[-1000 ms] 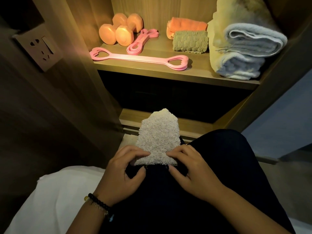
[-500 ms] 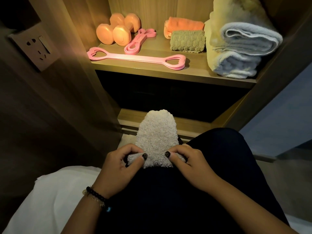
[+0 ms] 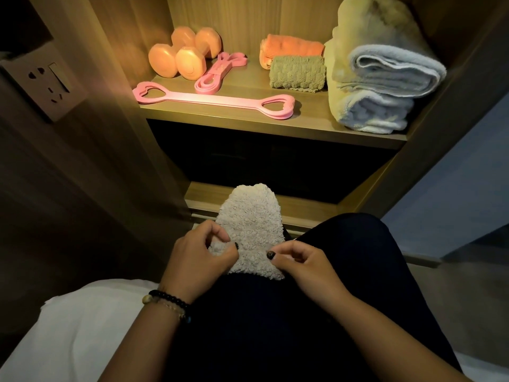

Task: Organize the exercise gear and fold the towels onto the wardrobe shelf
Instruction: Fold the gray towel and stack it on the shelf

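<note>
A small fluffy beige towel [image 3: 250, 224] lies on my dark-trousered lap. My left hand [image 3: 198, 257] pinches its near left edge, and my right hand [image 3: 300, 263] pinches its near right edge. On the lit wardrobe shelf [image 3: 275, 128] stand two orange dumbbells [image 3: 183, 55], a pink coiled band [image 3: 217, 74] and a long pink stretch band with heart-shaped ends [image 3: 217, 99]. Behind them lie a folded orange towel [image 3: 292, 46] and a folded green towel [image 3: 297, 74]. Large folded pale towels [image 3: 385, 78] are stacked at the shelf's right.
A wall socket plate [image 3: 44, 84] sits on the dark panel to the left. A dark recess lies under the shelf, above a lower wooden ledge [image 3: 308, 205]. White bedding [image 3: 82, 326] is under my left forearm. The wardrobe's side wall [image 3: 429, 166] rises at the right.
Both hands have curled tighter on the towel's near edge and drawn it up; the near edge now bunches under my left thumb. The view shifted slightly.
</note>
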A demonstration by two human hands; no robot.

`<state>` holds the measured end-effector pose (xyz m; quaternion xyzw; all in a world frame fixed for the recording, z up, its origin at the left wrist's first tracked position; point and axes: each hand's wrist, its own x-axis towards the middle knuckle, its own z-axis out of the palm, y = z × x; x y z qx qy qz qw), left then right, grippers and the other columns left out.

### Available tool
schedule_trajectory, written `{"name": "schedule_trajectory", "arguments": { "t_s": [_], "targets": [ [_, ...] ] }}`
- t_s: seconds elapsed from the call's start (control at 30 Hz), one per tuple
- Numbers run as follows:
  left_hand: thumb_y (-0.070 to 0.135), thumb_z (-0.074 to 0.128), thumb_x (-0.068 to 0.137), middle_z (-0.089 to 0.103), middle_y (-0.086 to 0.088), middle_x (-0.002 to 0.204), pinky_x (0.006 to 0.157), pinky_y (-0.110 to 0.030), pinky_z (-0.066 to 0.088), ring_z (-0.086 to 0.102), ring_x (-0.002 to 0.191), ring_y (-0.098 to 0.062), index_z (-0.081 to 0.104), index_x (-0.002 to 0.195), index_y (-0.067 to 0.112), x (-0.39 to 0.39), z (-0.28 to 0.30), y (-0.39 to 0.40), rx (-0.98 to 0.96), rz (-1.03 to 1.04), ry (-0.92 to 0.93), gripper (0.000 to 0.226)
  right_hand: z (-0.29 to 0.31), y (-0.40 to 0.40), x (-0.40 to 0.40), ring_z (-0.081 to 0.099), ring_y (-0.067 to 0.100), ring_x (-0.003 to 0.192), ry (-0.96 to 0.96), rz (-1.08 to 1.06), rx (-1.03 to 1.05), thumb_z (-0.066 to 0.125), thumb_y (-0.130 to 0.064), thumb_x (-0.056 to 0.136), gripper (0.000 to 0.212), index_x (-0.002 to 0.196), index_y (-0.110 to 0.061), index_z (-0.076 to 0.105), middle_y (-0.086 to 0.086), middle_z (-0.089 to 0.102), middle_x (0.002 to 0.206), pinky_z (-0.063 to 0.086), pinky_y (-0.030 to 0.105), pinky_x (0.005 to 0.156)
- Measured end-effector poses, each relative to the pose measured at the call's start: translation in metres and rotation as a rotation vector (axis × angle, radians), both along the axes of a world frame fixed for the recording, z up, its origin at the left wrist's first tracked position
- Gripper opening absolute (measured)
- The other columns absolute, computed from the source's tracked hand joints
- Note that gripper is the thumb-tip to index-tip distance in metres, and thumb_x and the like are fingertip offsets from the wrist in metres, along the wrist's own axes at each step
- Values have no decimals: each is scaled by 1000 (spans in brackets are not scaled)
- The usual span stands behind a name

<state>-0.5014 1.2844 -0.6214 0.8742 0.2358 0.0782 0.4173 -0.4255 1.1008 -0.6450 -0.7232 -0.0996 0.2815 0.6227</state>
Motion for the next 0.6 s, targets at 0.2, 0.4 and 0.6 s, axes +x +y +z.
{"name": "schedule_trajectory", "arguments": {
  "t_s": [0.2,0.4,0.6],
  "targets": [
    [3,60,76,54,14,88,78,-25,41,50,90,-6,66,80,25,-2,2,-6,387,-318,-246,24,-8,-2,-10,53,6,90,-845,115,-177,48,-12,80,26,91,-23,69,-13,57,89,48,26,78],
    [24,50,78,63,21,85,85,-22,38,53,91,1,75,89,30,-10,0,3,320,-372,-239,28,-5,-10,-9,53,4,101,-714,223,-175,54,-34,80,28,103,-27,67,-21,54,100,44,25,88],
    [39,58,79,61,22,100,86,-23,46,55,102,-4,69,107,31,-20,-6,3,158,-334,-190,31,-6,-9,-4,42,-3,112,-693,334,-267,49,-34,92,28,119,-31,57,-23,45,111,38,21,97]
  ]
}}
